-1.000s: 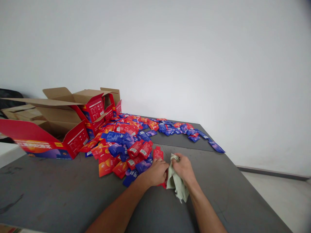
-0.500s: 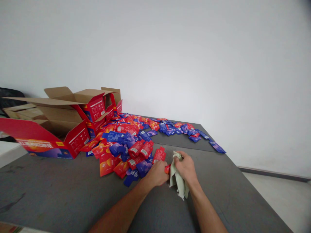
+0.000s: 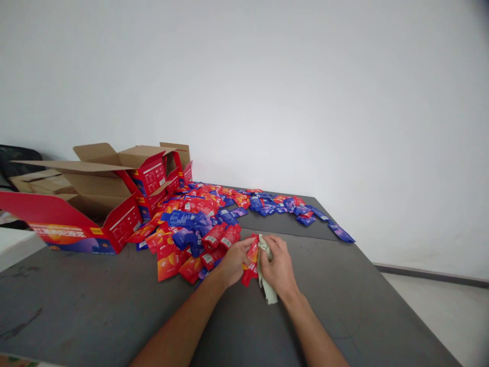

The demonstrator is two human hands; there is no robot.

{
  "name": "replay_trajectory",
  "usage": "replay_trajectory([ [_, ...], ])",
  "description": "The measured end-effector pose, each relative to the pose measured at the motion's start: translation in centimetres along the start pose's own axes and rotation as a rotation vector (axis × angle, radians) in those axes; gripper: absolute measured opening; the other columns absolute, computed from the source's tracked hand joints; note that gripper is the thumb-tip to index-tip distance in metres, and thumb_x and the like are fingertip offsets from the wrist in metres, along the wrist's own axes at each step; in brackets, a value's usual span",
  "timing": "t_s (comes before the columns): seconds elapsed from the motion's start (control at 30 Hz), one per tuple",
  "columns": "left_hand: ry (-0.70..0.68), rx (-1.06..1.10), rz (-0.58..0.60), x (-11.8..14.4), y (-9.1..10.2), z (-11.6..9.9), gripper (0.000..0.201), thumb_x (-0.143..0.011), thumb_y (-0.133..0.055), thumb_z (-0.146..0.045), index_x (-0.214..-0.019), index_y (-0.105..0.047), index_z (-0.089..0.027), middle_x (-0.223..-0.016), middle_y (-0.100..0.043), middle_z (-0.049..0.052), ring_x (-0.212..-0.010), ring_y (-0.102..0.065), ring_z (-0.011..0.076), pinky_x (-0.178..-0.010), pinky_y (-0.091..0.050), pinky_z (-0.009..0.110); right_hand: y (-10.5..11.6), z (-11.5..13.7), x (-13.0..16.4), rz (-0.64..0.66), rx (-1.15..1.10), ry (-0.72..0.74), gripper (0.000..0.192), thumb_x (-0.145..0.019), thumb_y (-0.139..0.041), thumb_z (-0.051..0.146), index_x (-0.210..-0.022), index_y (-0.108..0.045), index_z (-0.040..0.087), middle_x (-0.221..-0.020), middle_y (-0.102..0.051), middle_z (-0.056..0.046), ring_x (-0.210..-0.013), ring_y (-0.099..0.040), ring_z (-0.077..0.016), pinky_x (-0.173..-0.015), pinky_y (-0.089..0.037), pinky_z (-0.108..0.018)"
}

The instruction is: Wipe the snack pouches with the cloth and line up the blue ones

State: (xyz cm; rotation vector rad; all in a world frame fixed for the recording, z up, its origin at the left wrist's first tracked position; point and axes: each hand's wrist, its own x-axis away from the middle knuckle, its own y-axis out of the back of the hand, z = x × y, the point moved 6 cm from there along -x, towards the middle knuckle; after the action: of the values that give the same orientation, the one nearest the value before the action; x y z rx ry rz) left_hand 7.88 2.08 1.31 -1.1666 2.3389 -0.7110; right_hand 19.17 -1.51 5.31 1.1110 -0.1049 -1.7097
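My left hand [image 3: 232, 261] grips a red sachet [image 3: 250, 263] at the near edge of a heap of red and blue sachets [image 3: 198, 224] on the grey table [image 3: 99, 300]. Pressed against that sachet is a pale green cloth [image 3: 264, 270], bunched in my right hand [image 3: 277, 265]. Both hands meet just above the tabletop, close together, with the cloth hanging down below my right palm.
Open red cardboard boxes [image 3: 91, 204] with raised flaps stand at the left, against the white wall. A trail of blue sachets [image 3: 305, 214] runs along the far right of the table. The table's right edge drops to a pale floor [image 3: 435, 306].
Both hands shifted a little left and farther from me, toward the heap. The red sachet now stands between them, and the cloth is bunched tighter against it.
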Motion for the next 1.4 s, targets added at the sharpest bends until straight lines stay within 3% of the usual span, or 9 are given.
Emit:
replay_trajectory([
  [0.17, -0.020, 0.033, -0.001, 0.0, 0.2, -0.2, 0.071, -0.048, -0.050, -0.003, -0.116, -0.065, -0.016, -0.106, -0.070, 0.010, -0.098, -0.065, 0.0242, -0.080, -0.050, 0.031, -1.1, 0.5, 0.6, 0.058, -0.045, 0.103, 0.044, -0.085, -0.048, 0.010, -0.124, -0.063, 0.022, -0.122, -0.059, -0.010, -0.112, -0.052, -0.0254, -0.101, -0.045, -0.045],
  [0.3, -0.072, 0.125, -0.108, -0.4, 1.8, -0.9, 0.043, -0.067, -0.056, -0.014, -0.109, -0.065, -0.013, -0.100, -0.070, 0.010, -0.090, -0.066, 0.0218, -0.079, -0.051, 0.031, -2.7, 2.6, 1.5, 0.262, -0.126, 0.200, 0.050, -0.079, -0.051, 0.005, -0.123, -0.064, 0.024, -0.120, -0.059, -0.009, -0.112, -0.052, -0.0243, -0.101, -0.046, -0.042],
  [0.4, -0.096, 0.148, -0.235, -0.7, 2.9, -1.0, 0.023, -0.077, -0.062, -0.026, -0.096, -0.065, -0.013, -0.093, -0.070, 0.008, -0.081, -0.067, 0.0188, -0.077, -0.051, 0.031, -3.3, 3.4, 1.9, 0.321, -0.155, 0.226, 0.051, -0.076, -0.051, 0.002, -0.121, -0.065, 0.024, -0.118, -0.060, -0.008, -0.113, -0.052, -0.0235, -0.102, -0.046, -0.041],
  [0.53, -0.122, 0.072, -0.389, -0.5, 3.2, -0.3, 0.018, -0.070, -0.074, -0.024, -0.081, -0.064, -0.014, -0.076, -0.068, 0.003, -0.067, -0.064, 0.0140, -0.065, -0.048, 0.024, -2.6, 2.3, 1.4, 0.188, -0.124, 0.182, 0.050, -0.080, -0.050, 0.004, -0.123, -0.063, 0.023, -0.119, -0.060, -0.009, -0.111, -0.052, -0.0239, -0.101, -0.046, -0.042],
  [0.7, -0.054, -0.011, -0.386, -0.6, 3.0, 0.7, 0.026, -0.066, -0.075, -0.025, -0.089, -0.068, -0.014, -0.082, -0.071, 0.007, -0.073, -0.067, 0.0184, -0.071, -0.051, 0.030, -0.9, -0.4, 0.4, -0.026, -0.020, 0.007, 0.038, -0.084, -0.052, 0.013, -0.119, -0.066, 0.021, -0.118, -0.060, -0.011, -0.109, -0.054, -0.0254, -0.099, -0.046, -0.044],
  [0.93, -0.220, -0.125, -0.717, 0.3, 6.3, -0.8, 0.036, -0.063, -0.075, -0.026, -0.097, -0.064, -0.021, -0.077, -0.067, -0.001, -0.061, -0.062, 0.0138, -0.058, -0.047, 0.026, 0.3, -0.2, 0.2, -0.118, -0.139, -0.035, 0.030, -0.086, -0.055, 0.019, -0.115, -0.065, 0.021, -0.117, -0.062, -0.009, -0.111, -0.057, -0.0230, -0.102, -0.045, -0.041],
  [1.1, -0.237, -0.108, -0.642, 0.3, 5.6, -1.5, 0.032, -0.067, -0.074, -0.025, -0.098, -0.069, -0.018, -0.090, -0.071, 0.004, -0.079, -0.066, 0.0162, -0.074, -0.051, 0.028, -1.3, 1.3, 0.9, 0.028, -0.226, 0.024, 0.035, -0.086, -0.055, 0.017, -0.120, -0.063, 0.024, -0.120, -0.062, -0.009, -0.115, -0.057, -0.0228, -0.103, -0.045, -0.040],
  [1.23, -0.142, 0.034, -0.526, 0.1, 3.9, -1.2, 0.031, -0.078, -0.069, -0.030, -0.106, -0.071, -0.018, -0.109, -0.071, 0.007, -0.103, -0.065, 0.0199, -0.091, -0.049, 0.029, -1.4, 1.7, 1.0, 0.037, -0.264, 0.033, 0.035, -0.087, -0.056, 0.016, -0.120, -0.063, 0.025, -0.122, -0.062, -0.008, -0.116, -0.057, -0.0223, -0.103, -0.045, -0.040],
  [1.4, 0.027, 0.234, -0.325, -0.3, 1.5, 0.9, 0.036, -0.083, -0.064, -0.043, -0.102, -0.070, -0.013, -0.093, -0.073, 0.009, -0.093, -0.068, 0.0239, -0.089, -0.051, 0.034, -1.6, 2.8, 1.3, 0.075, -0.317, 0.090, 0.037, -0.086, -0.057, 0.015, -0.121, -0.062, 0.025, -0.125, -0.061, -0.008, -0.118, -0.057, -0.0224, -0.105, -0.045, -0.041],
])
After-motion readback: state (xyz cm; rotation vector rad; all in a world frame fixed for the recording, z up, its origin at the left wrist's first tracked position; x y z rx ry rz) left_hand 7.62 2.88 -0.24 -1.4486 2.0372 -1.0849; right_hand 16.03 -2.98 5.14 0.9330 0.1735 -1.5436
